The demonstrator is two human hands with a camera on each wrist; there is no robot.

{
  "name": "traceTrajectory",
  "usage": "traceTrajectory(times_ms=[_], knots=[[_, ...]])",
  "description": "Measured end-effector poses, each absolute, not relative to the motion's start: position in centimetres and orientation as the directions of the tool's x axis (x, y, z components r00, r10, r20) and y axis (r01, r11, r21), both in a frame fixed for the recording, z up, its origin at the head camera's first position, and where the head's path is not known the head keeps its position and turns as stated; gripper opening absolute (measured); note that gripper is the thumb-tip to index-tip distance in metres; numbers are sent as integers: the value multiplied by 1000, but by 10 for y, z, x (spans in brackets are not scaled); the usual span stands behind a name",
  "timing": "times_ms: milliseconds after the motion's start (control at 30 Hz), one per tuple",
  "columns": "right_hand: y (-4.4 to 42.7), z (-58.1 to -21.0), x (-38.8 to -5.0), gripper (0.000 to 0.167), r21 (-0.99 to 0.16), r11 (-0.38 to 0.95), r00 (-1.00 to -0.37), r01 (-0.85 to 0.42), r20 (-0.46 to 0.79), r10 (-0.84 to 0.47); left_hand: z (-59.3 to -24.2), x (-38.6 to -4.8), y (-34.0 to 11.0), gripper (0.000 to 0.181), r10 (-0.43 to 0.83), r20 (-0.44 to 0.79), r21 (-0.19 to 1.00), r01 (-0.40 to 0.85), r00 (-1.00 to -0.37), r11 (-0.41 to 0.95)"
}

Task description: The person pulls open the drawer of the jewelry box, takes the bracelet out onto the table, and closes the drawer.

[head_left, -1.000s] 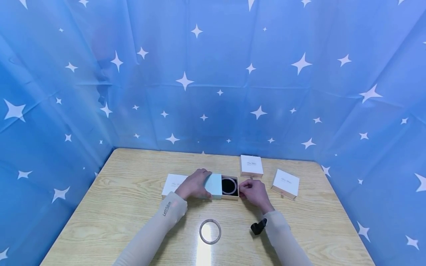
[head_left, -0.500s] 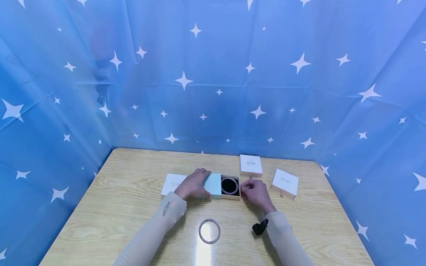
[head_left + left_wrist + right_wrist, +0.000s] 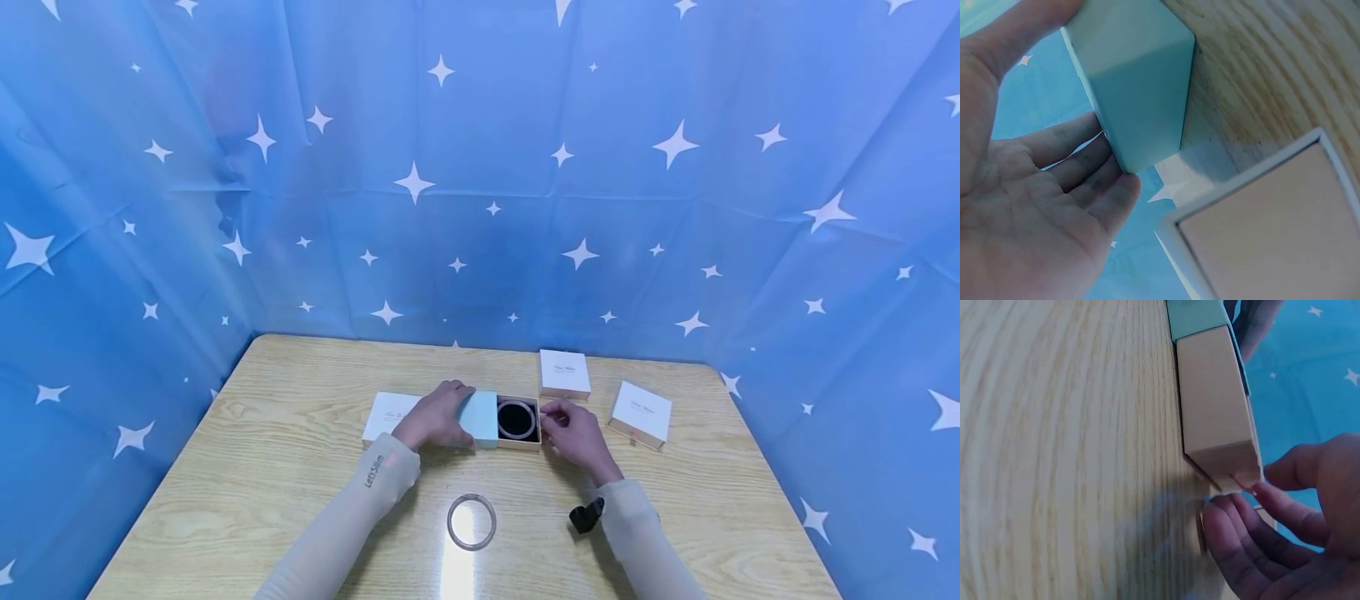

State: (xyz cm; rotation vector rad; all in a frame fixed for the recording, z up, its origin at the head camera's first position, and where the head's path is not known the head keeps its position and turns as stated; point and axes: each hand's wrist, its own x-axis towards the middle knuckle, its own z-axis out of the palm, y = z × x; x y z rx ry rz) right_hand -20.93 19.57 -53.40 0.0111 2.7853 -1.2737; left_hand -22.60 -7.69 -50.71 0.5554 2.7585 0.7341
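Observation:
A mint-green drawer box (image 3: 480, 418) lies on the table with its drawer (image 3: 519, 445) pulled out to the right. Inside the drawer a pale bangle (image 3: 517, 437) rests on black padding. My left hand (image 3: 442, 417) grips the box's sleeve (image 3: 1141, 94) between thumb and fingers. At the drawer's right end, my right hand (image 3: 573, 431) pinches a small ribbon tab (image 3: 1240, 482), partly hidden by the fingers. Nearer me, another bangle (image 3: 452, 533) lies flat on the table.
A white box (image 3: 390, 412) stands left of the mint-green one, partly behind my left hand. Two more white boxes, one at the back (image 3: 565, 371) and one tilted at the right (image 3: 641, 412), stand on the wooden table (image 3: 285, 442). A blue starry curtain (image 3: 480, 108) surrounds it.
The drawer has slid slightly further right out of the sleeve, with my right hand moving along with it. In the last half second hardly anything has moved.

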Motion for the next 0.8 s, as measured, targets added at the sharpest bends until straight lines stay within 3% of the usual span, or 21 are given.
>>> traceTrajectory(times_ms=[267,433,633,800], knots=[[191,-530,-206,46,-756,647,-989,-97,3,-146,-506,-225,-77,98,420,-116,521,305,-900,797],[187,-528,-206,56,-698,691,-974,-188,44,-220,-507,-226,-77,98,417,-120,518,302,-901,800],[182,-526,-206,57,-596,748,-953,-292,113,-281,-507,-226,-76,98,420,-115,515,308,-900,800],[175,-522,-208,50,-575,729,-925,-371,160,-345,-508,-227,-77,99,424,-108,510,316,-899,800]])
